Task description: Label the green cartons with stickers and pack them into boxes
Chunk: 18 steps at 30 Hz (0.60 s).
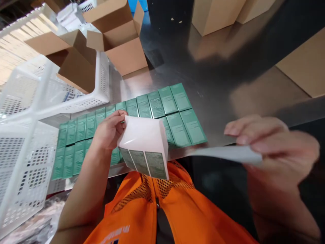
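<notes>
My left hand pinches the upper left edge of a curled sheet of labels, pale backing on top and green printed labels along its lower end. The sheet hangs over two long rows of green boxes standing side by side on the metal table, hiding part of the front row. Off to the right, my right hand is closed on a thin whitish strip, which stretches leftward toward the table's edge. Motion blurs this hand. Whether the strip joins the label sheet, I cannot tell.
White perforated baskets stand at the left, one with an open cardboard box in it. Another open carton sits behind the green boxes. Closed cartons stand at the back right, and a large carton at the right edge.
</notes>
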### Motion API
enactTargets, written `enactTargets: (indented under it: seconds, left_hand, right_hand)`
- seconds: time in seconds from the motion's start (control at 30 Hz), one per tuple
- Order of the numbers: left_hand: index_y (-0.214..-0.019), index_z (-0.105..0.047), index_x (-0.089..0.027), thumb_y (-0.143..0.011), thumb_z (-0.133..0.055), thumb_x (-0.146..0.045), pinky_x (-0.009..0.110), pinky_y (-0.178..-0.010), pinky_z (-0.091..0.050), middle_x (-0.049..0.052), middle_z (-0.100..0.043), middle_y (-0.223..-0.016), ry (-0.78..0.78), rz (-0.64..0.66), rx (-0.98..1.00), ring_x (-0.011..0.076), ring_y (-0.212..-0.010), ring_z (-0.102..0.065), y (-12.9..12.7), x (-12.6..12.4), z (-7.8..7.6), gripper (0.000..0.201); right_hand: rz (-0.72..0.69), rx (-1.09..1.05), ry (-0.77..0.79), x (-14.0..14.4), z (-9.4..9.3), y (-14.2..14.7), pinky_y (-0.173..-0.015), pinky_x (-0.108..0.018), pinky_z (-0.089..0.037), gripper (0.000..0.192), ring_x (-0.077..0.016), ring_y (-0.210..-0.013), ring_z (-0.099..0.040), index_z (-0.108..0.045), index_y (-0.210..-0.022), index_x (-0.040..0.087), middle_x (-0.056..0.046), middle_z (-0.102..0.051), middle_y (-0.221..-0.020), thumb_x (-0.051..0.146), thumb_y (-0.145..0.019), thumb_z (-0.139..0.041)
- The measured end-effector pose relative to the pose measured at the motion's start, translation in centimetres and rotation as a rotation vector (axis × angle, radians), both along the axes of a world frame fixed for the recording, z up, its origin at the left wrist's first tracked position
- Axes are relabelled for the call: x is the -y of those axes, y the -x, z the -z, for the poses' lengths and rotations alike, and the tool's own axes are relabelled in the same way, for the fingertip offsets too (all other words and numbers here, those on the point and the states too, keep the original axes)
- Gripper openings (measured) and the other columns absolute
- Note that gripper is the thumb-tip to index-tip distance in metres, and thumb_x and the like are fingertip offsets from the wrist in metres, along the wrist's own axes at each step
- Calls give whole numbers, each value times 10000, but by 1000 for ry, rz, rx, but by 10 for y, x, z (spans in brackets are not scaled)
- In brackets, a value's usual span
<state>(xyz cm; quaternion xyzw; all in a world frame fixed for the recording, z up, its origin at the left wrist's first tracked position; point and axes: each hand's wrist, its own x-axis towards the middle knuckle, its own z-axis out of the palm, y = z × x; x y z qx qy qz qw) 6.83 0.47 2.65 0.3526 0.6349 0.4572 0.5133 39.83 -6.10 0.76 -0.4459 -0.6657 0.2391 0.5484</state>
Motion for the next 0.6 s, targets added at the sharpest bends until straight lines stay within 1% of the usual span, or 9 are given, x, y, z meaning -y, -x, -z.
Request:
enactTargets:
  seconds: [0.03,0.1,0.17,0.2,0.27,0.33,0.43,0.53,0.6]
  left_hand:
    - [-590,-554,-191,-749,-583,-186,210,-406,-265,-29,-426,-491,32,36,-28,95,-417,-367,-4,1,-2,162]
    - [-526,-564,-187,-733,-612,-191,231,-401,-228,-19,-438,-468,87,142,-87,102,-414,-365,-19,8,-3,213]
    - [-561,-649,-182,-745,-691,-238,248,-430,-243,-16,-487,-487,106,334,-205,112,-453,-406,-40,19,1,196]
    - [-630,-698,-187,-775,-711,-301,254,-451,-260,-23,-497,-494,107,461,-288,119,-472,-424,-50,25,4,185]
    - [-804,-752,-207,-863,-661,-454,263,-488,-287,-40,-510,-499,95,682,-434,130,-490,-447,-67,34,12,270]
    - [-921,-753,-216,-916,-590,-510,269,-510,-305,-44,-549,-517,87,807,-501,138,-500,-476,-76,39,19,337]
    - [-851,-728,-214,-944,-553,-454,269,-548,-338,-30,-612,-583,73,871,-533,140,-541,-519,-82,40,27,311]
    - [-702,-654,-210,-945,-533,-386,271,-557,-332,-30,-580,-558,69,847,-585,135,-530,-496,-86,42,31,324]
    - [-672,-625,-211,-939,-529,-364,274,-556,-318,-33,-559,-542,90,821,-608,134,-520,-478,-89,43,32,322]
  right_hand:
    - [-31,-111,40,-14,-3,-3,-712,-389,-571,62,-203,-731,-645,-754,-867,455,3,-673,-758,450,-891,-697]
    - [-120,-189,247,-42,-4,-3,-720,-345,-557,119,-177,-766,-662,-779,-893,363,3,-713,-831,282,-807,-793]
    - [-237,-140,506,-66,1,1,-682,-305,-541,106,-159,-745,-661,-789,-881,293,-3,-728,-827,318,-780,-809]
    - [-299,-115,600,-75,4,3,-655,-292,-531,156,-151,-717,-650,-791,-887,269,-5,-729,-811,363,-765,-818]
    - [-400,-72,703,-88,12,9,-599,-269,-498,265,-136,-664,-618,-793,-908,235,-7,-723,-779,440,-743,-824]
    - [-452,-39,738,-93,19,14,-568,-260,-478,307,-129,-637,-600,-796,-918,219,-7,-713,-752,470,-740,-816]
    - [-465,1,743,-96,25,21,-575,-267,-494,293,-140,-652,-618,-807,-938,233,-6,-715,-745,462,-756,-801]
    - [-443,31,716,-96,32,27,-610,-285,-508,283,-161,-693,-648,-816,-951,235,-17,-744,-781,447,-765,-795]
    - [-419,61,674,-95,36,30,-633,-294,-505,269,-174,-714,-664,-821,-939,228,-26,-762,-797,437,-772,-794]
